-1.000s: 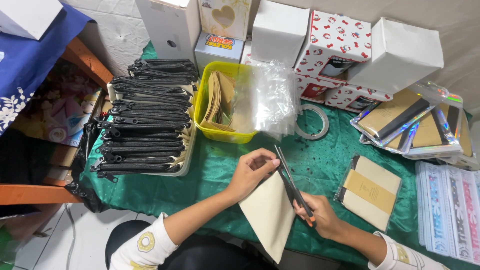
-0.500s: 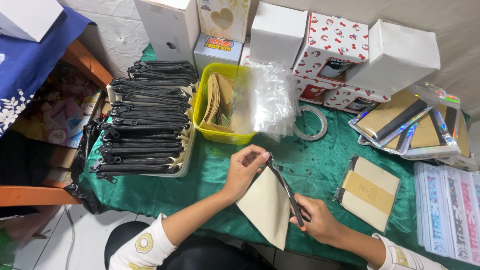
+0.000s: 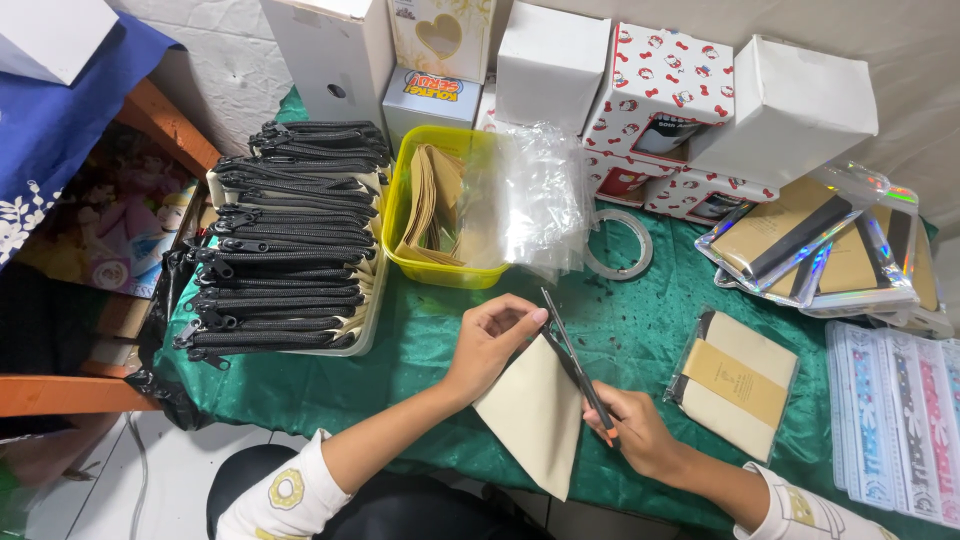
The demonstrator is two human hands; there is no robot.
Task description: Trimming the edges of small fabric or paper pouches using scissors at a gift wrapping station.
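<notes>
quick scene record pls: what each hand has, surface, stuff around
left hand: pinches the top corner of a cream pouch
right hand: grips the pouch's black zipper edge
surface: green cloth
left of hands: stack of zipper pouches
behind hands: yellow tub of brown paper, clear plastic bags, tape roll
right of hands: wrapped pouch
back row: white boxes

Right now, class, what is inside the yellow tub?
The yellow tub holds a stack of brown paper envelopes leaning on its left side. Crumpled clear plastic bags spill over its right half, so whatever lies beneath them and on the tub's floor cannot be seen.
</notes>
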